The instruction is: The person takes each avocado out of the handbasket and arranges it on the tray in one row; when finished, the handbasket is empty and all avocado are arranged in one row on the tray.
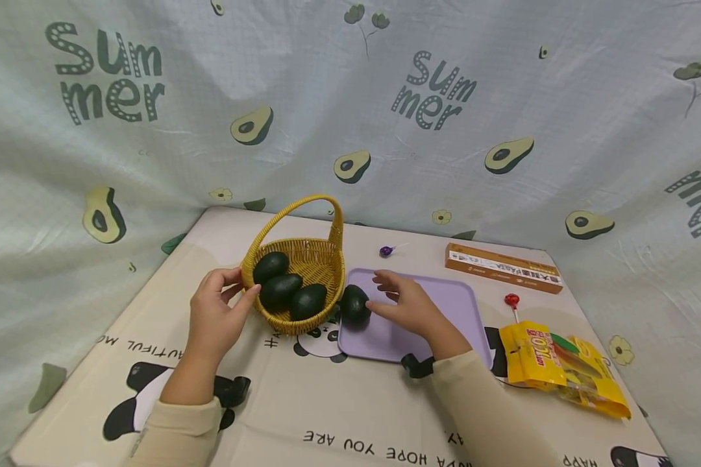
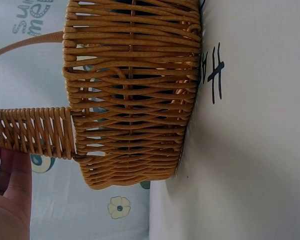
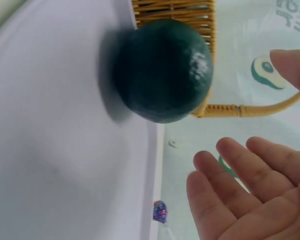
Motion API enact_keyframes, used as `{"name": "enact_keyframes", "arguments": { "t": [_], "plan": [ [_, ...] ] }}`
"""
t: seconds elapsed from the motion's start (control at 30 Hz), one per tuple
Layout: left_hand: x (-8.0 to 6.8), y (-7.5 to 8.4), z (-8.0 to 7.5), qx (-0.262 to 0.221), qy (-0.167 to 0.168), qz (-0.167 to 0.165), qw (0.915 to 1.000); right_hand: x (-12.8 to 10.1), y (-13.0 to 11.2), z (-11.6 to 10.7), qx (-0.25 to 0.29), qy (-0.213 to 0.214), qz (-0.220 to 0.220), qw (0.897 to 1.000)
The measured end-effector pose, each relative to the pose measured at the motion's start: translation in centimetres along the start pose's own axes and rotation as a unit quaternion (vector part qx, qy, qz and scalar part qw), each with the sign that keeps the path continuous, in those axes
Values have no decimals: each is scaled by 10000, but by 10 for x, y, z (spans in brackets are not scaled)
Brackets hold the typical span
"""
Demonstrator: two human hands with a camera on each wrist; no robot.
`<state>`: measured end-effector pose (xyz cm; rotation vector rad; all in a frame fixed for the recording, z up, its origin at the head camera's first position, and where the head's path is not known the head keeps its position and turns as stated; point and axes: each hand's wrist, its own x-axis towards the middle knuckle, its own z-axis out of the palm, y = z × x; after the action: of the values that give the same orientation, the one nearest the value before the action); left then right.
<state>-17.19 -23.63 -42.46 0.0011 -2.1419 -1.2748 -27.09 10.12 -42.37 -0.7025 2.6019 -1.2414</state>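
Observation:
A yellow woven basket [image 1: 286, 324] with a tall arched handle stands on the table, with three dark green avocados [image 1: 280, 292] inside. My left hand [image 1: 216, 314] pinches the lower part of the basket's handle [image 2: 35, 132] at its left side. Right of the basket, another avocado [image 1: 355, 305] lies on the left edge of a lilac tray [image 1: 444, 311]. Over the tray, my right hand [image 1: 411, 308] is spread with nothing in it. Its fingers [image 3: 257, 172] are apart from that avocado, as the right wrist view shows.
Behind the tray lies a purple lollipop [image 1: 387, 251]. A brown pasta box [image 1: 502, 267] is at the back right, with a red lollipop [image 1: 511, 300] and yellow snack bags [image 1: 534, 357] nearer. A printed curtain [image 1: 304, 84] hangs behind the table.

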Motion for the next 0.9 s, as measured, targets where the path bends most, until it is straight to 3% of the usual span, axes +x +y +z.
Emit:
{"name": "enact_keyframes", "arguments": {
  "t": [0.6, 0.9],
  "plan": [
    [-3, 3, -2, 65, -179, -110, 9998, 16, -35, -11, 146, -169, -341, 9992],
    [-2, 4, -5, 162, -179, -54, 9997, 26, -56, -9, -142, -457, -455, 9978]
  ]
}}
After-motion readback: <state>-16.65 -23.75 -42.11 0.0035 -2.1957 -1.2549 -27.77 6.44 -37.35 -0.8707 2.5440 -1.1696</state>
